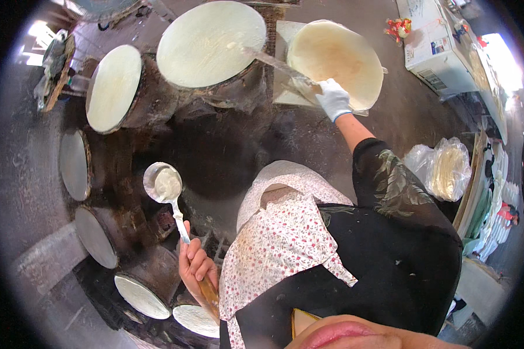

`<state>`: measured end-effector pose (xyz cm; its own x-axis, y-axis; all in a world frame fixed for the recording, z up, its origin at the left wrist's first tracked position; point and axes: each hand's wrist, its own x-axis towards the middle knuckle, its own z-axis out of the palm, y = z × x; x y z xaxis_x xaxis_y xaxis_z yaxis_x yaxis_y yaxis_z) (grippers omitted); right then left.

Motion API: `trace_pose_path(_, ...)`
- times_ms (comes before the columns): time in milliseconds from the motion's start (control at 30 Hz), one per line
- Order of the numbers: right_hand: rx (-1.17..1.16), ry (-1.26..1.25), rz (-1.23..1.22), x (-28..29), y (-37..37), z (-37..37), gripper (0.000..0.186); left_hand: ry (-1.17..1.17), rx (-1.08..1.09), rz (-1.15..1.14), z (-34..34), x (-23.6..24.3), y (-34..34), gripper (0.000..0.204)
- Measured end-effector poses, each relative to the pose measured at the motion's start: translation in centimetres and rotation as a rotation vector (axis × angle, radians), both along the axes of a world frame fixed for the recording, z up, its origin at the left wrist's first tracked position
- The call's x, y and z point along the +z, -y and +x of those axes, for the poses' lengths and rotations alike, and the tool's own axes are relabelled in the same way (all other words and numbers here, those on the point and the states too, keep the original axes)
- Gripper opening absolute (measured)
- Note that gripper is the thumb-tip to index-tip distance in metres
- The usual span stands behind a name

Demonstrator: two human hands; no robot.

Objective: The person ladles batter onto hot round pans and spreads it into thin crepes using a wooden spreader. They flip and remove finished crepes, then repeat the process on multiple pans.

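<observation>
Ladle point(150, 181), round-bowled, metal, wooden grip lower down: located at 9 o'clock, nearer the centre than the rim; bowl charged with thick white batter point(168, 185).

Left hand point(201, 264), bare, at 7 o'clock: fingers curled round the ladle's handle.

Right hand point(335, 100), white-gloved, between 1 and 2 o'clock: fingers closed about the near end of a long flat scraper point(278, 68), which points toward 10 o'clock; its far end lies over the edge of the large griddle point(241, 87), contact not determinable.

Large griddle, 11 o'clock: covered by a pale, round layer point(209, 46), a small lump near the scraper's tip.

Second griddle point(148, 84), 10 o'clock: similar pale layer point(113, 88), edge to edge.

Two grey-topped griddles point(74, 166), 9 and 8 o'clock: bare or thinly coated, cannot tell.

Two white-topped griddles point(141, 295), between 7 and 8 o'clock and at 7.

Stack of round sheets point(343, 55), 1 o'clock, on a pale board point(281, 46): top sheet browned at its middle.

Progress, by judgement: partway. Done: sheets stacked, layers spread at 11 and 10 o'clock. Outstanding: those layers not yet lifted, batter in the ladle unused.
</observation>
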<state>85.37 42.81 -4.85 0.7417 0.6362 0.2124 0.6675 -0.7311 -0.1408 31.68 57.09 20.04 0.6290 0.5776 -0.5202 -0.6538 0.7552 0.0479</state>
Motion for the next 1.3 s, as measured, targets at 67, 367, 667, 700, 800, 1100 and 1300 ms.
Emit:
trace_pose_path(67, 0.08, -0.034, 0.072, 0.6, 0.7, 0.1, 0.044, -0.062, 0.046, -0.027, 0.1, 0.4, 0.9, 0.054)
trace_pose_path(367, 0.726, -0.432, -0.093, 3.8, -6.6, -16.3, 0.08, -0.059, 0.355, 0.029, -3.5, -10.1, 9.0, 0.053)
trace_pose_path(667, 1.79, -1.388, -0.749, 8.2, -9.7, -47.5, 0.057, -1.237, 0.97, -0.459, -16.2, -20.9, 34.6, 0.051)
trace_pose_path(700, 1.812, -1.379, -0.892, 7.8, -8.4, -50.6, 0.057, -1.406, 0.982, -0.434, -18.5, -23.9, 36.9, 0.05)
trace_pose_path(800, 1.751, -1.342, -1.135, 5.2, -3.7, -58.4, 0.054, -1.81, 0.762, -0.616, -23.4, -33.6, 41.8, 0.05)
trace_pose_path(1100, 1.842, -0.986, -1.414, -1.7, 2.0, -69.1, 0.046, -1.529, 1.026, -0.758, -17.0, -37.3, 46.2, 0.044)
trace_pose_path(1300, 1.8, -0.791, -1.424, -5.3, 3.3, -66.1, 0.049, 0.507, 1.943, -0.361, -19.0, -38.7, 39.8, 0.027)
